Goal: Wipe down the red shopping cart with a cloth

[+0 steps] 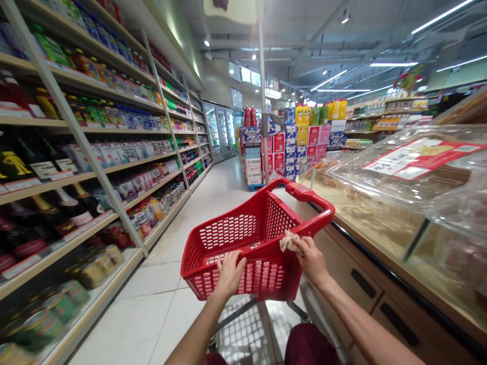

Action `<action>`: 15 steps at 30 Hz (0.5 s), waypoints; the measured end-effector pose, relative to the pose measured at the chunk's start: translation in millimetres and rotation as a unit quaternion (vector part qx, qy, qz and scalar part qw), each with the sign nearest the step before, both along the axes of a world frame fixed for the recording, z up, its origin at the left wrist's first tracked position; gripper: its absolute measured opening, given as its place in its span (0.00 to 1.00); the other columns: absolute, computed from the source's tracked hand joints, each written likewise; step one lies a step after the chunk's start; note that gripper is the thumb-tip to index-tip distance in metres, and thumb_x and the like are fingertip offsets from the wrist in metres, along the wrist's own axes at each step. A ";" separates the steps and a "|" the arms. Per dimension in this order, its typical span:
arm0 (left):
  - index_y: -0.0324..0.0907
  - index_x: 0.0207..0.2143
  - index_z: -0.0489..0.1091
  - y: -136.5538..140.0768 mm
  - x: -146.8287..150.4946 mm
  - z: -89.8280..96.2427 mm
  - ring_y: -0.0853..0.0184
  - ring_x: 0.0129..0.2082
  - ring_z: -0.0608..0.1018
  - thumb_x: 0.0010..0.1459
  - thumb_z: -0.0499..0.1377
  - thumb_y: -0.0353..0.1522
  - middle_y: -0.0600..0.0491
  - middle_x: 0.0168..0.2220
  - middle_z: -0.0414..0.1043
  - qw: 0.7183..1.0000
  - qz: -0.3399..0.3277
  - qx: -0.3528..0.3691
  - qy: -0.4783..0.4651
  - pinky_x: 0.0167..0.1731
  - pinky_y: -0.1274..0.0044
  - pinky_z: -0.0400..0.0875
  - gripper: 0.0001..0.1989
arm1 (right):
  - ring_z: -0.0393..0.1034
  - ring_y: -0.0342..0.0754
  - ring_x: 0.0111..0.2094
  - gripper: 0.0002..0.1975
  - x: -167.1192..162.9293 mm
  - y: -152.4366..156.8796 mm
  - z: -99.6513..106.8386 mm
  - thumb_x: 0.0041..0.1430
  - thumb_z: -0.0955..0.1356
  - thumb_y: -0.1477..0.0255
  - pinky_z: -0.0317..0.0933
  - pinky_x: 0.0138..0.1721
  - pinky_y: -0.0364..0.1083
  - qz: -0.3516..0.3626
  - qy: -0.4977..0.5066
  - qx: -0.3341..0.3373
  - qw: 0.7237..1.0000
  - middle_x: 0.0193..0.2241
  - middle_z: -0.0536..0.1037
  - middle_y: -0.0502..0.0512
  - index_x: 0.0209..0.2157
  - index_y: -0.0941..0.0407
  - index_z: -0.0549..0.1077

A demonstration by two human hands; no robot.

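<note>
Some crumpled cloth (289, 242) sits pinched in the right hand (312, 261), apparently for wiping the red cart (263, 250) just ahead, where the left hand (229, 275) lies unclenched, and the next stroke likely calls for steadying the cart.

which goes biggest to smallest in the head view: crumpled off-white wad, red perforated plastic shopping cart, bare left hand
1. Red perforated plastic shopping cart
2. Bare left hand
3. Crumpled off-white wad, partly hidden

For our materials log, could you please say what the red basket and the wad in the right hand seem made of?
Red basket: probably glossy moulded plastic, given its sheen and lattice sides. Wad: perhaps matte cloth or paper, from crumpled folds.
</note>
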State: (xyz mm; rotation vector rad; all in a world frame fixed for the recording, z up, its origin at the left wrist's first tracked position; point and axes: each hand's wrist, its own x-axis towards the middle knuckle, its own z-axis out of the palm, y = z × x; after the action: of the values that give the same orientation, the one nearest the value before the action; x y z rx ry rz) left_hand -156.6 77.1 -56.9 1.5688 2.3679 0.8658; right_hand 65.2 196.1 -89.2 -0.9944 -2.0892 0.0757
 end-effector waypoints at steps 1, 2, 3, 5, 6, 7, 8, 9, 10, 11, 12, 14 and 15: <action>0.46 0.44 0.63 0.0 0.4 0.2 0.64 0.51 0.63 0.56 0.43 0.38 0.51 0.49 0.66 1.000 0.002 0.001 -0.003 0.54 0.59 0.40 0.17 | 0.68 0.44 0.31 0.15 3.2 -0.5 -5.9 0.48 0.60 0.79 0.62 0.29 0.40 0.009 -0.031 -0.019 0.999 0.34 0.69 0.53 0.36 0.53 0.70; 0.46 0.43 0.63 0.1 0.8 0.2 0.64 0.51 0.64 0.56 0.43 0.38 0.51 0.48 0.66 1.000 0.003 0.001 -0.005 0.54 0.58 0.40 0.16 | 0.68 0.43 0.28 0.15 6.7 -1.9 -11.8 0.48 0.59 0.80 0.61 0.28 0.40 0.023 -0.059 -0.038 0.997 0.32 0.69 0.52 0.35 0.53 0.71; 0.46 0.43 0.63 0.1 1.2 0.1 0.63 0.51 0.64 0.56 0.43 0.38 0.51 0.48 0.66 1.000 0.004 0.003 -0.007 0.54 0.58 0.40 0.16 | 0.68 0.42 0.27 0.15 10.5 -3.3 -15.8 0.47 0.59 0.80 0.61 0.27 0.39 0.033 -0.073 -0.052 0.995 0.31 0.69 0.51 0.34 0.52 0.71; 0.47 0.43 0.63 0.2 1.8 -0.5 0.64 0.51 0.64 0.55 0.43 0.38 0.51 0.48 0.66 1.000 0.006 0.005 -0.010 0.54 0.59 0.40 0.16 | 0.68 0.42 0.28 0.15 18.4 -3.0 -12.3 0.48 0.59 0.79 0.62 0.28 0.39 0.028 -0.047 -0.042 0.998 0.33 0.69 0.51 0.35 0.51 0.70; 0.47 0.43 0.62 0.3 2.1 -0.9 0.64 0.51 0.64 0.55 0.43 0.38 0.51 0.48 0.66 1.000 0.007 0.006 -0.011 0.54 0.59 0.39 0.16 | 0.68 0.43 0.30 0.15 22.2 -0.4 -4.9 0.49 0.59 0.78 0.62 0.30 0.40 0.011 -0.010 -0.018 1.000 0.35 0.69 0.52 0.36 0.52 0.70; 0.47 0.43 0.62 0.4 2.4 -1.1 0.64 0.51 0.63 0.56 0.42 0.38 0.51 0.48 0.66 1.000 0.008 0.007 -0.012 0.54 0.59 0.39 0.16 | 0.68 0.44 0.33 0.14 25.5 3.5 4.4 0.49 0.60 0.77 0.62 0.32 0.41 -0.012 0.032 0.011 0.999 0.36 0.68 0.54 0.38 0.53 0.69; 0.46 0.43 0.62 0.6 2.7 -1.4 0.64 0.51 0.63 0.55 0.42 0.38 0.51 0.48 0.65 1.000 0.009 0.006 -0.013 0.54 0.59 0.39 0.16 | 0.67 0.46 0.35 0.14 28.1 8.0 13.3 0.50 0.60 0.76 0.62 0.35 0.42 -0.035 0.068 0.039 0.996 0.38 0.67 0.55 0.39 0.53 0.69; 0.46 0.43 0.62 0.8 2.8 -1.6 0.64 0.51 0.63 0.55 0.42 0.38 0.51 0.48 0.65 1.000 0.011 0.005 -0.014 0.54 0.59 0.39 0.16 | 0.67 0.46 0.37 0.14 30.0 12.0 19.4 0.50 0.60 0.75 0.62 0.36 0.43 -0.055 0.091 0.057 0.993 0.38 0.67 0.56 0.39 0.54 0.68; 0.46 0.43 0.62 1.1 2.8 -1.9 0.64 0.51 0.63 0.55 0.42 0.38 0.50 0.48 0.66 1.000 0.013 0.005 -0.016 0.54 0.58 0.38 0.16 | 0.67 0.46 0.36 0.13 31.2 14.3 20.9 0.50 0.60 0.75 0.62 0.35 0.43 -0.071 0.096 0.061 0.991 0.38 0.67 0.56 0.38 0.54 0.69; 0.45 0.43 0.62 1.5 2.5 -2.3 0.64 0.51 0.63 0.55 0.42 0.37 0.50 0.48 0.66 1.000 0.014 0.005 -0.019 0.54 0.58 0.38 0.16 | 0.67 0.46 0.34 0.13 31.8 14.6 17.3 0.50 0.60 0.76 0.62 0.32 0.42 -0.075 0.081 0.049 0.993 0.36 0.67 0.55 0.37 0.54 0.69; 0.46 0.43 0.62 1.9 2.0 -2.9 0.63 0.50 0.64 0.55 0.42 0.37 0.50 0.48 0.66 1.000 0.013 0.007 -0.021 0.54 0.58 0.38 0.16 | 0.68 0.44 0.30 0.13 32.1 12.8 9.3 0.49 0.60 0.77 0.61 0.29 0.41 -0.066 0.047 0.026 0.996 0.34 0.68 0.54 0.36 0.53 0.70; 0.46 0.42 0.63 2.9 0.7 -4.5 0.64 0.50 0.64 0.55 0.43 0.37 0.51 0.47 0.66 0.999 0.011 0.017 -0.026 0.54 0.58 0.37 0.15 | 0.66 0.41 0.24 0.15 33.3 6.4 -11.2 0.47 0.59 0.79 0.59 0.25 0.39 -0.024 -0.028 -0.029 0.999 0.31 0.69 0.51 0.34 0.52 0.70; 0.46 0.42 0.63 3.4 0.1 -5.4 0.64 0.50 0.64 0.55 0.43 0.38 0.51 0.47 0.66 0.999 0.010 0.021 -0.027 0.54 0.58 0.37 0.15 | 0.66 0.40 0.23 0.15 35.1 4.3 -18.1 0.46 0.59 0.80 0.59 0.24 0.39 -0.008 -0.044 -0.045 0.998 0.31 0.69 0.50 0.33 0.51 0.70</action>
State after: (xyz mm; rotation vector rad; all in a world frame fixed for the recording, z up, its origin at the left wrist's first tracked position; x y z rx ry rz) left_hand -156.5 80.5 -62.4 1.5178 2.3470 0.9567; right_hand 100.3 200.3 -107.2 -1.0858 -2.1735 0.1203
